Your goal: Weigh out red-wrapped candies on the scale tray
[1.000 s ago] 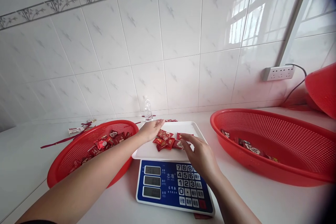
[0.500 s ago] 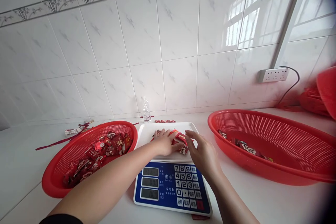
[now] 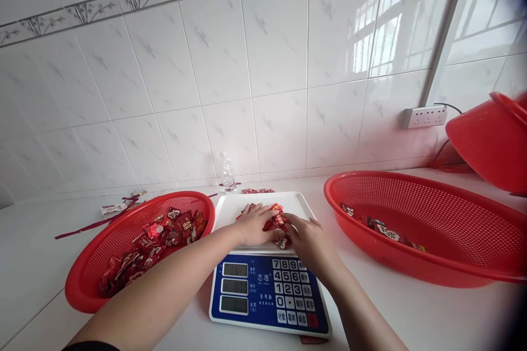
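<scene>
Several small red snack packets [image 3: 278, 219] lie bunched on the white tray [image 3: 302, 205] of a digital scale [image 3: 269, 296]. My left hand [image 3: 257, 225] is laid over them from the left, its thumb and fingers around the packets. From the right, my right hand [image 3: 308, 236] has its fingers bent in and closed against the same bunch. Both hands partly hide the packets, so how many each one grips cannot be made out. The scale's blue panel of keys and displays faces me.
A red basket [image 3: 78, 279] piled with red packets stands to the left, and another red basket [image 3: 411, 279] with a few packets to the right. Behind the scale is a clear bottle [image 3: 229, 174]. A red container [image 3: 481, 137] is tilted at the far right, near the power strip [image 3: 426, 117].
My right hand has moved left and closed in on the packets, its fingers now bent against them. My left hand stays over the bunch. The red container at far right has come further into view.
</scene>
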A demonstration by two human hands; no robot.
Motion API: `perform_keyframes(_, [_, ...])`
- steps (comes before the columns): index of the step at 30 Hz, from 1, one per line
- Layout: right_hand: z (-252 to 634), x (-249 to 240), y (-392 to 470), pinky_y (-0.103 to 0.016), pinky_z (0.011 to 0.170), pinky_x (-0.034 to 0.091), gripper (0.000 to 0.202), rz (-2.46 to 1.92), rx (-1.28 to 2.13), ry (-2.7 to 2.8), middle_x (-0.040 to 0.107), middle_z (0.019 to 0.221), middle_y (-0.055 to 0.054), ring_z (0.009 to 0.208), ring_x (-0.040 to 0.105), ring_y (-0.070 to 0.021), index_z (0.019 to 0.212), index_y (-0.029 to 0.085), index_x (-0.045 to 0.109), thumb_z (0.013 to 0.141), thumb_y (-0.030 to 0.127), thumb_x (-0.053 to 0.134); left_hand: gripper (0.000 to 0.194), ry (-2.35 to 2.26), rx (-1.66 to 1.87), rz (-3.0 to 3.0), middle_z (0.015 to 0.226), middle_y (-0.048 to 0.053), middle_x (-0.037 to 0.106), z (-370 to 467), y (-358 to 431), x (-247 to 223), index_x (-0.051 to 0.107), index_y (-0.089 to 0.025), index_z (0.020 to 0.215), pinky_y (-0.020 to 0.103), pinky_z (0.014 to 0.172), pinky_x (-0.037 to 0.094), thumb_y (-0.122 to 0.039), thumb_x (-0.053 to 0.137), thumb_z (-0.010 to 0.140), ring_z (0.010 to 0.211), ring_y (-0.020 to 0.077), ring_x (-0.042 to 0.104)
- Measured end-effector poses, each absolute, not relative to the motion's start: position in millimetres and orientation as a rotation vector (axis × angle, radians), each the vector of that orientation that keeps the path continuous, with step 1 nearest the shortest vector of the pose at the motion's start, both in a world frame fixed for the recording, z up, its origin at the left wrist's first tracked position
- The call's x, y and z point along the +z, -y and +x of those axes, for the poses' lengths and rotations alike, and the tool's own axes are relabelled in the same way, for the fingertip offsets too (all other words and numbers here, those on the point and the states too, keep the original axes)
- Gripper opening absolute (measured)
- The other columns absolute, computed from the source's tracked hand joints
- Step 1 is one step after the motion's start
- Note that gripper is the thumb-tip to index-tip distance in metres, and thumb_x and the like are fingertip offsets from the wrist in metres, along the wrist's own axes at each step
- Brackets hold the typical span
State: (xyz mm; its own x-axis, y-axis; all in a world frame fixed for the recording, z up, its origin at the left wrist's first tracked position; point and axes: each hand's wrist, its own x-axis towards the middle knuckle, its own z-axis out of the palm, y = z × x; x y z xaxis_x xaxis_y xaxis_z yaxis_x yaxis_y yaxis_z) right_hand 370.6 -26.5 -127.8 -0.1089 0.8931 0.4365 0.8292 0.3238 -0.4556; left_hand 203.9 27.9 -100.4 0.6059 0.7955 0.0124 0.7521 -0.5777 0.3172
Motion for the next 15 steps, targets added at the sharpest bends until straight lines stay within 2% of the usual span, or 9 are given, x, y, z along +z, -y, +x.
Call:
perform_keyframes(4, [372,-124,26,-0.045,0.093,0.043,0.035,-1.499,0.1,1.89,0.073,0.103,-0.007,0.094,0.067,-0.0247,0.113,0.02,0.062,0.094,0.024,0.034,0.061,-1.242,0.316,2.578,0.145,0.009,0.042,203,-29,-105,0.049,-0.026,0.131,0.054,0.111,0.017,-0.065,0.046,0.083,0.134,0.0318,0.033])
perform_keyframes(7, [373,-122,25,-0.041,0.084,0.048,0.032,-1.489,0.071,1.843,0.073,0.102,-0.007,0.092,0.067,-0.0256,0.11,0.02,0.065,0.092,0.025,0.038,0.052,-1.276,0.405,2.542,0.141,0.011,0.045,203,-32,-101,0.053,-0.022,0.124,0.051,0.111,0.02,-0.057,0.049,0.086,0.132,0.03,0.036])
perform_keyframes(11, [374,-122,26,-0.038,0.08,0.049,0.033,-1.413,0.05,1.789,0.073,0.101,-0.008,0.09,0.067,-0.0253,0.107,0.018,0.066,0.091,0.025,0.038,0.038,-1.328,0.849,2.248,0.135,0.012,0.051,206,-14,-79,0.051,-0.02,0.122,0.04,0.108,0.032,-0.043,0.04,0.094,0.127,0.0233,0.044])
perform_keyframes(15, [375,-121,28,-0.037,0.075,0.05,0.032,-1.376,0.031,1.706,0.074,0.096,-0.008,0.086,0.067,-0.0253,0.103,0.019,0.068,0.092,0.028,0.039,0.04,-1.199,1.274,1.932,0.128,0.007,0.057,198,52,-76,0.054,-0.025,0.12,0.036,0.105,0.039,-0.05,0.035,0.094,0.123,0.0235,0.049])
